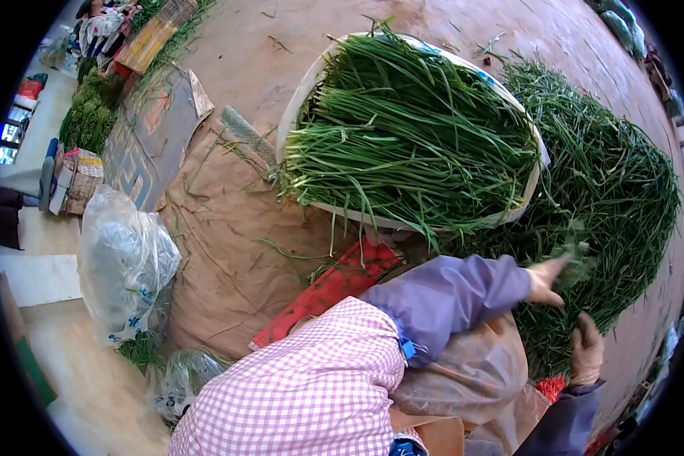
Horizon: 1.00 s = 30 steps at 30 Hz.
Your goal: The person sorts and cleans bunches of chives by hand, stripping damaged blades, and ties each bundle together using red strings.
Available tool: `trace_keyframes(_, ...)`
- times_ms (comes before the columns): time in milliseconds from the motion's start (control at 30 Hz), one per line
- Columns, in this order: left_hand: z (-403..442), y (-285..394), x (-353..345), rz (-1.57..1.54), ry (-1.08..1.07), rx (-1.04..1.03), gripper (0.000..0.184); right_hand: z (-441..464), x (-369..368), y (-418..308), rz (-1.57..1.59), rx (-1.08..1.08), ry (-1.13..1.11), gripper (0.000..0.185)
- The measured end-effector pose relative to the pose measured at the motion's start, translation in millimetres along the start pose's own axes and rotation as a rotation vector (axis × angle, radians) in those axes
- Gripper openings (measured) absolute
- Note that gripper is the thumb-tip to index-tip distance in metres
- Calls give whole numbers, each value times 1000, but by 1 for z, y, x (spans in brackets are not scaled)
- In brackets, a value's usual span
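Observation:
My left hand [547,281], in a purple oversleeve [463,292], reaches over a heap of loose green chives [615,178] at the right. Its fingers and thumb are apart, slightly smeared by motion. A blurred pale green clump [575,258] is just beyond the fingertips; whether they touch it I cannot tell. Below, my right hand [587,353] is raised at the heap's lower edge, its fingers apart and nothing visible in them. Ahead, a white-rimmed oval basket [290,114] holds long chives [418,137] laid side by side, pale stem ends to the left.
A red strip [327,292] lies below the basket. At the left are a clear plastic bag [125,262], a brown ground sheet [220,251] and a flattened grey board [148,133]. More greens [91,110] and a cardboard box [156,38] stand farther off.

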<state>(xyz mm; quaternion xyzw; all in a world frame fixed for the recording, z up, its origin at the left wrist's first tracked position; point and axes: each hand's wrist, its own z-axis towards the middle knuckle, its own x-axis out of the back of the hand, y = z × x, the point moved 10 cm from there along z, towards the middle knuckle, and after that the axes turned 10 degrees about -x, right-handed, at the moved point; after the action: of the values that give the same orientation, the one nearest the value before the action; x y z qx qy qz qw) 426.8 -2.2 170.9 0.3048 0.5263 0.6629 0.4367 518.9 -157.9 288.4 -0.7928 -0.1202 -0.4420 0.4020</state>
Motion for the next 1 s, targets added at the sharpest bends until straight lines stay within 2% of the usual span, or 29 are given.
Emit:
trace_keyframes(33,18,24,-13,78,13,-153,95,12,7,-43,132,65,60,38)
trace_keyframes(100,1,75,13,97,-252,-35,91,29,-4,-139,102,42,-19,35)
trace_keyframes(133,-17,84,35,196,-232,-67,84,36,-20,-177,77,107,-33,36)
trace_keyframes(167,-43,85,63,191,-208,7,77,43,-39,-211,49,171,-50,36)
trace_keyframes(200,-86,112,107,83,-249,347,71,48,-60,-249,16,310,-55,37)
trace_keyframes(233,-114,79,128,89,-144,209,64,51,-83,-283,-21,442,-64,38)
trace_keyframes(267,-149,87,167,57,-143,293,55,57,-106,-313,-29,510,-71,40)
trace_keyframes(333,-201,111,256,77,110,334,35,76,-144,-366,-39,658,-42,42)
trace_keyframes(367,-218,130,298,-136,291,422,30,89,-161,-390,-39,738,-14,44)
trace_keyframes(400,-228,147,346,-24,437,391,23,105,-173,-411,-14,758,8,45)
trace_keyframes(467,-233,185,441,311,693,162,19,140,-202,-449,32,809,87,46)
trace_keyframes(500,-236,196,481,407,879,306,19,157,-215,-465,38,839,146,47)
trace_keyframes(533,-230,201,524,588,914,352,19,175,-229,-481,31,865,186,47)
trace_keyframes(600,-199,189,584,902,865,201,36,209,-261,-499,-39,827,172,53)
trace_keyframes(700,-162,139,633,1290,674,374,44,252,-305,-505,-234,761,201,64)
trace_keyframes(800,-138,114,669,1186,724,283,44,286,-317,-498,-240,686,193,65)
trace_keyframes(833,-131,106,675,1066,668,363,42,293,-314,-500,-247,633,168,65)
trace_keyframes(900,-122,86,675,806,554,515,39,309,-322,-501,-286,582,-17,53)
trace_keyframes(967,-115,77,676,703,581,436,32,322,-324,-506,-282,519,-193,51)
trace_keyframes(1000,-111,76,675,612,589,380,32,327,-325,-506,-327,413,-295,54)
